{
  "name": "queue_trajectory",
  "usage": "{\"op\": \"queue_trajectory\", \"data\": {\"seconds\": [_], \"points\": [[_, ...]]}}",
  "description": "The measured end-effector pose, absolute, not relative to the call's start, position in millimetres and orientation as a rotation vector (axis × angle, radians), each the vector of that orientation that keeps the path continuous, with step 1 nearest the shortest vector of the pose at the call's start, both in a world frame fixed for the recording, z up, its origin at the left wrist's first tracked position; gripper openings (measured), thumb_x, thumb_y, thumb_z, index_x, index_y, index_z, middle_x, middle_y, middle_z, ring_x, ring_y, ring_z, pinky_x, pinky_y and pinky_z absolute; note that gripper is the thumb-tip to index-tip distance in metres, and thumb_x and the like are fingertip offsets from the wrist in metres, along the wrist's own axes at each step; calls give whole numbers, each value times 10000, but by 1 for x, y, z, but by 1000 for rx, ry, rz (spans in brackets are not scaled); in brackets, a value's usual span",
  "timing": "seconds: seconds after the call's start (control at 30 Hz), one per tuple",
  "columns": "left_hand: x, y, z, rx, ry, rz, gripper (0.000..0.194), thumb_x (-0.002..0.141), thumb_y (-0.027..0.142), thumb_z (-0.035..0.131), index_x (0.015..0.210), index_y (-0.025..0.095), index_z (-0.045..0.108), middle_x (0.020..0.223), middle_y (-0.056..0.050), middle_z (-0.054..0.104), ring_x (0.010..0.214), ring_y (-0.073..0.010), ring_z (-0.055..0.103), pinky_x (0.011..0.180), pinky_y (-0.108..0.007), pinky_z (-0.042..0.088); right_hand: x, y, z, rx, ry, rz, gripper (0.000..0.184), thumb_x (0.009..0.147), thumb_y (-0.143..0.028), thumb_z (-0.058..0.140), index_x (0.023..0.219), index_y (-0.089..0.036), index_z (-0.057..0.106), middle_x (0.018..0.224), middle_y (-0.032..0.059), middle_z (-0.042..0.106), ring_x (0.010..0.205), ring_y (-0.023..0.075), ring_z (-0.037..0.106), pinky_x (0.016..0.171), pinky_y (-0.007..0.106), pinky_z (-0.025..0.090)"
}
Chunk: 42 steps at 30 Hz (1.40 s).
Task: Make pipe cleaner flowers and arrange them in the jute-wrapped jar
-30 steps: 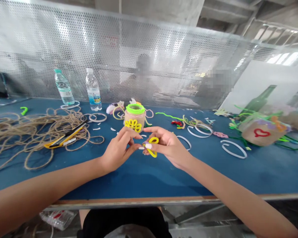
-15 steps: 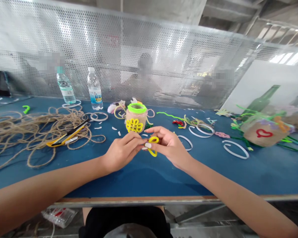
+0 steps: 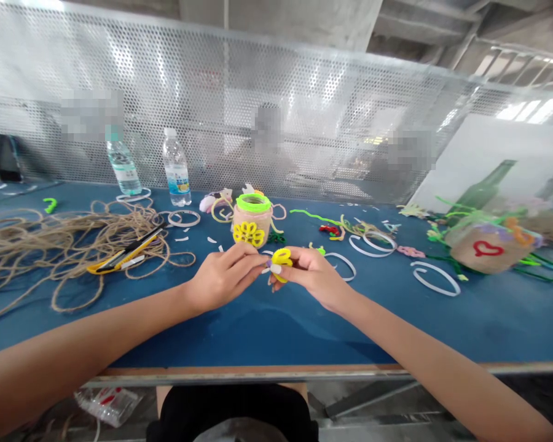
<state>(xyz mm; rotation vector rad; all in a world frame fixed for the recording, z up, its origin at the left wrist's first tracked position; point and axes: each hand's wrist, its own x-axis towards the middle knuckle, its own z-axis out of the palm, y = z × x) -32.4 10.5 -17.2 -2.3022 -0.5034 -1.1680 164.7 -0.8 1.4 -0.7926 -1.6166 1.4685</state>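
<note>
While the right hand [image 3: 311, 276] grips a yellow pipe-cleaner coil [image 3: 282, 263] and the left hand [image 3: 223, 276] pinches its end — twine-wrapped jar [image 3: 252, 224] w/ yellow flower [image 3: 248, 234] & green rim [image 3: 253, 202] looks done, coil not attached yet.

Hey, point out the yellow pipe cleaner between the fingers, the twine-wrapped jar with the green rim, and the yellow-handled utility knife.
Yellow pipe cleaner [image 3: 282, 256]: head view, on its upper loop.
Twine-wrapped jar [image 3: 263, 222]: head view, on the twine of its side.
Yellow-handled utility knife [image 3: 113, 261]: head view, on the handle.
</note>
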Motion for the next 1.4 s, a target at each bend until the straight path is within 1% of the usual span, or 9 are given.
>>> {"op": "queue_trajectory", "data": {"seconds": [0.2, 0.37, 0.6, 0.7, 0.8, 0.9, 1.03, 1.27, 1.4], "points": [[-34, 9, -12, -2263, -402, -1055, 149, 908, 156, 502, 1037, 104, 555, 821, -52, 632, 694, -109, 636, 560, -194, 531, 166, -3, 4, -821, -1719, 1507, 344, 718, -464, 707, 751, -135, 612, 662, 19, 632, 618, 130, 627, 640, 289, 550], [-34, 10, -13, -2240, -417, -1064, 164, 904, 138, 503, 1055, 98, 553, 833, -58, 636, 708, -111, 644, 559, -188, 530, 166, -4, 4, -869, -1792, 1329, 274, 778, -405, 652, 732, -145, 580, 648, -7, 565, 584, 103, 564, 569, 243, 508], [-35, 14, -18, -2402, -532, -1204, 230, 955, 248, 438, 1102, 134, 574, 942, -80, 638, 710, -85, 638, 576, -160, 516, 166, -3, 0, -766, -1752, 1390, 305, 781, -436, 635, 713, -151, 548, 632, -6, 559, 536, 91, 534, 510, 224, 460], [-36, 15, -18, -2447, -515, -1218, 215, 947, 243, 455, 1068, 144, 602, 918, -69, 639, 671, -72, 619, 565, -151, 504, 165, -3, -2, -765, -1766, 1415, 334, 780, -472, 623, 723, -149, 560, 634, -3, 555, 532, 93, 527, 506, 228, 448], [-35, 13, -19, -2499, -520, -1274, 197, 930, 239, 489, 1041, 141, 618, 909, -74, 634, 713, -91, 623, 587, -164, 513, 165, -5, -4, -823, -1819, 1379, 337, 806, -477, 588, 739, -147, 568, 630, -1, 540, 529, 95, 504, 504, 230, 428], [-32, 8, -20, -2579, -573, -1412, 165, 904, 235, 536, 996, 139, 632, 892, -74, 625, 755, -108, 622, 617, -183, 523, 166, -9, -4, -903, -1911, 1190, 294, 866, -420, 522, 742, -154, 549, 640, -5, 519, 551, 94, 474, 519, 225, 397], [-27, 3, -19, -2710, -671, -1559, 89, 860, 181, 593, 897, 140, 664, 821, -45, 617, 639, -78, 581, 557, -162, 492, 166, -13, -1, -925, -2043, 965, 294, 920, -348, 432, 690, -171, 484, 615, -20, 479, 545, 90, 429, 523, 220, 349], [-29, 1, -13, -2833, -699, -1480, 76, 825, 172, 630, 829, 142, 699, 720, -28, 610, 578, -75, 557, 520, -164, 461, 167, -10, -5, -787, -2252, 583, 270, 923, -220, 377, 658, -188, 419, 642, -8, 485, 577, 106, 439, 574, 233, 332], [-28, -4, -12, -2940, -805, -1531, 110, 834, 194, 616, 822, 131, 705, 725, -36, 607, 537, -67, 553, 494, -160, 471, 167, -11, -9, -792, -2314, 326, 220, 899, -190, 366, 680, -204, 383, 639, 0, 464, 570, 123, 421, 576, 255, 323]]}}
